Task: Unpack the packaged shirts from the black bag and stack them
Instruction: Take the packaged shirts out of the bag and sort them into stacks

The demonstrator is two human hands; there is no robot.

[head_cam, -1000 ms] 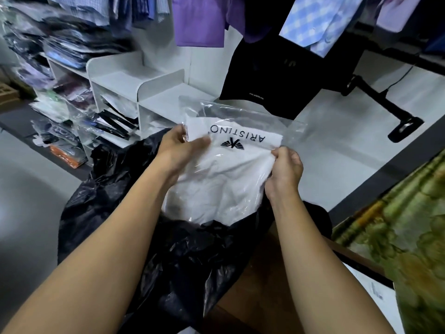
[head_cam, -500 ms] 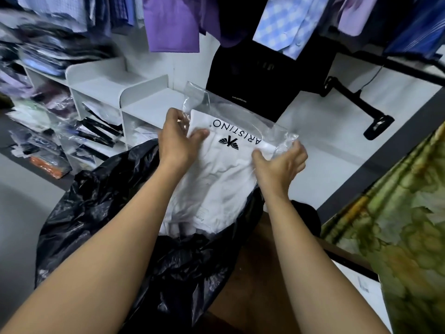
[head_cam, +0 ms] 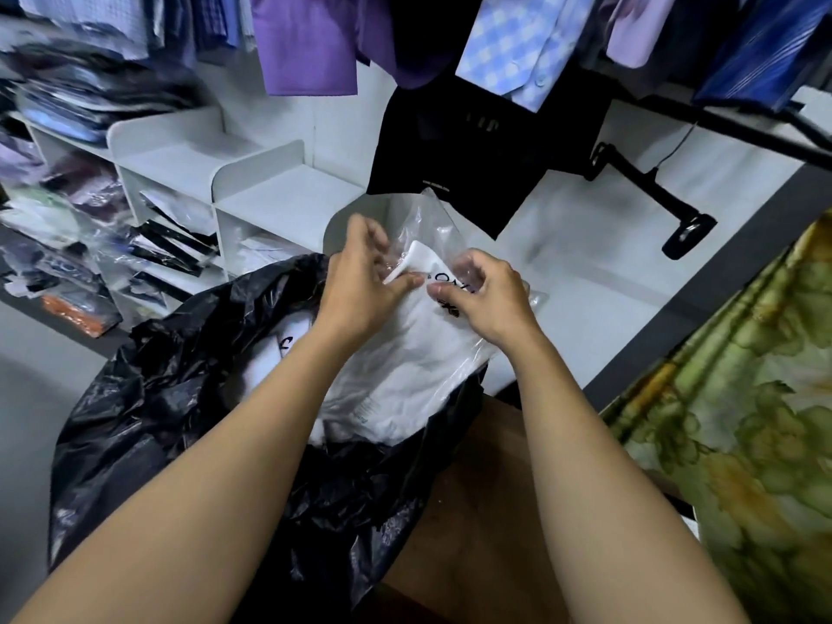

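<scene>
Above the black bag point(head_cam: 180, 398), a packaged shirt point(head_cam: 405, 367) is pinched at its top by fingers of the left hand point(head_cam: 355, 286) and right hand point(head_cam: 486, 299); extraction seems underway, and lifting clear is needed next.

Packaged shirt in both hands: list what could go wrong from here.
The left hand and right hand pinch only the top edge of the packaged shirt; the slick wrap could slip or tear.
Its lower end sits in the black bag and might snag the rim.

A purple shirt point(head_cam: 310, 42) hangs above white shelves point(head_cam: 288, 195); green patterned cloth point(head_cam: 743, 443) lies right.
</scene>
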